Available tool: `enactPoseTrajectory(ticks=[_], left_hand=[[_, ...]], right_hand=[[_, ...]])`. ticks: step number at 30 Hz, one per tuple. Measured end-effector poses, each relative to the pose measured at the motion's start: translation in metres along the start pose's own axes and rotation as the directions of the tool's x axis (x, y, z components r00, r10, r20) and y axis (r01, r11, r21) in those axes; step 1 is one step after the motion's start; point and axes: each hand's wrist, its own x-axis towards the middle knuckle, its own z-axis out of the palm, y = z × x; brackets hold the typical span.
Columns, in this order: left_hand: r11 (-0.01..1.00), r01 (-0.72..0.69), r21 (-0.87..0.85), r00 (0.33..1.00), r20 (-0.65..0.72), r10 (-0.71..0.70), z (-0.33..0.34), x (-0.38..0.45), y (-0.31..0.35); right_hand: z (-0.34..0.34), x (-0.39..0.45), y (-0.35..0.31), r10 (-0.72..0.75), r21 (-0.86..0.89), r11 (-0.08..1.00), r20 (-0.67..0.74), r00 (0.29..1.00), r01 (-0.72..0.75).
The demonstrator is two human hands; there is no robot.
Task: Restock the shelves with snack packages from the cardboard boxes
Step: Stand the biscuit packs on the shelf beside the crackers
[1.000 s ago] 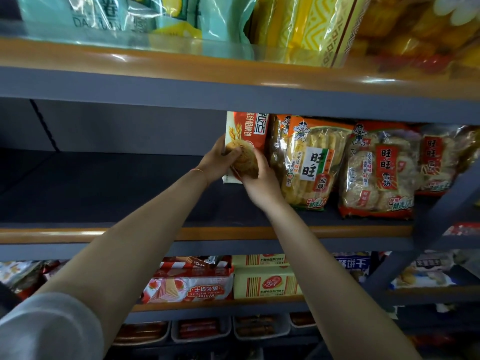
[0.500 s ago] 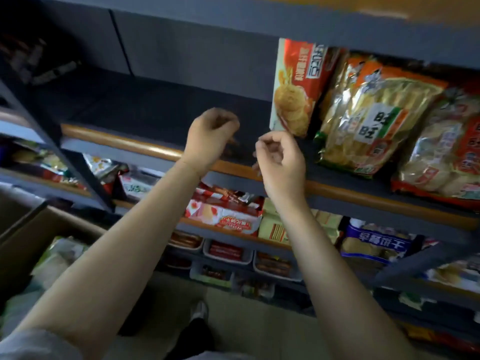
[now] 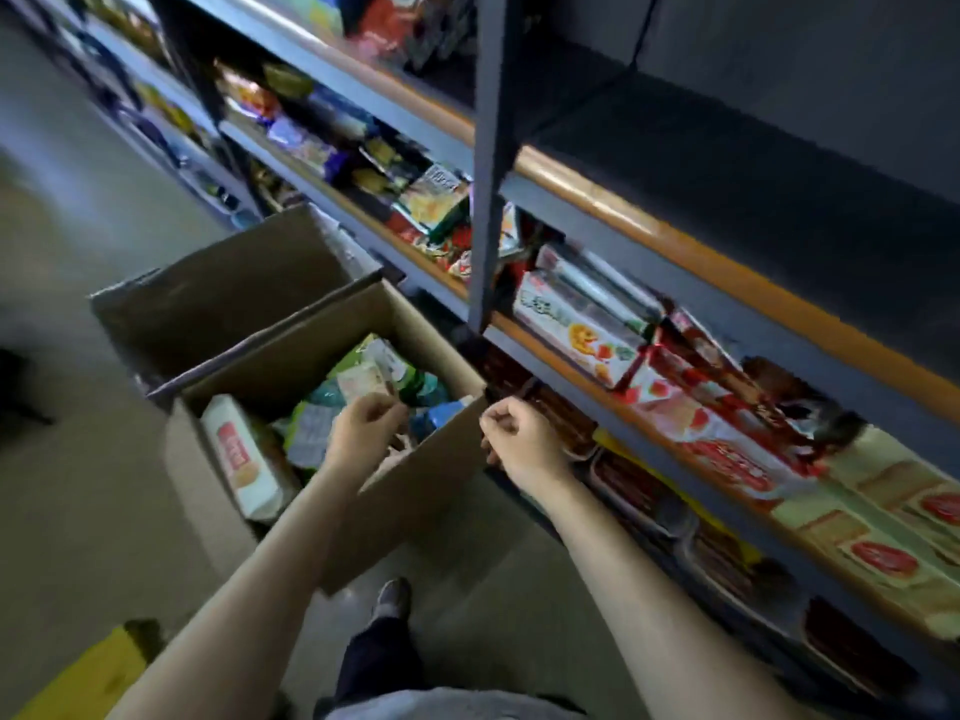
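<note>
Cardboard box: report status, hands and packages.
Left hand over near cardboard box, fingers curled, empty. Right hand curled, empty, beside box. Snack packages inside. Nothing blocking.

At six o'clock your shoe [image 3: 393, 597] stands on the grey floor [image 3: 78, 485], with your dark trouser leg [image 3: 376, 662] just below it. At seven o'clock you have a yellow object [image 3: 85, 678] lying on the floor, too blurred to name. At nine o'clock a dark shape [image 3: 15, 387] sits at the frame's edge.
</note>
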Motion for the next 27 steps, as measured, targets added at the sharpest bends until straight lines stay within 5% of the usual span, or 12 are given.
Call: enactPoseTrajectory(ticks=[2,6,11,19,24,27], left_hand=[[0.998,0.055,0.043,0.998,-0.032,-0.053,-0.033,0.016,-0.032],[0.946,-0.007,0.323,0.989,-0.135,0.053,-0.092,0.049,-0.087],[0.788,-0.137,0.600,0.983,-0.015,0.183,-0.131,0.094,-0.150],[0.693,-0.200,0.693,0.972,0.054,0.227,-0.129,0.118,-0.207],[0.733,-0.199,0.651,0.972,0.039,0.230,-0.130,0.119,-0.210],[0.809,-0.153,0.568,0.983,0.004,0.183,-0.131,0.122,-0.209]], right_hand=[[0.048,0.019,0.003,0.079,-0.048,0.996,0.079,0.994,-0.075],[0.137,0.059,0.003,0.177,-0.202,0.968,0.132,0.975,-0.148],[0.209,0.104,0.005,0.254,-0.394,0.890,0.010,0.967,-0.230],[0.264,0.161,0.044,0.426,-0.610,0.698,-0.069,0.902,-0.376],[0.275,0.168,0.055,0.433,-0.556,0.687,-0.206,0.878,-0.469],[0.274,0.166,0.040,0.470,-0.364,0.781,-0.194,0.861,-0.508]])
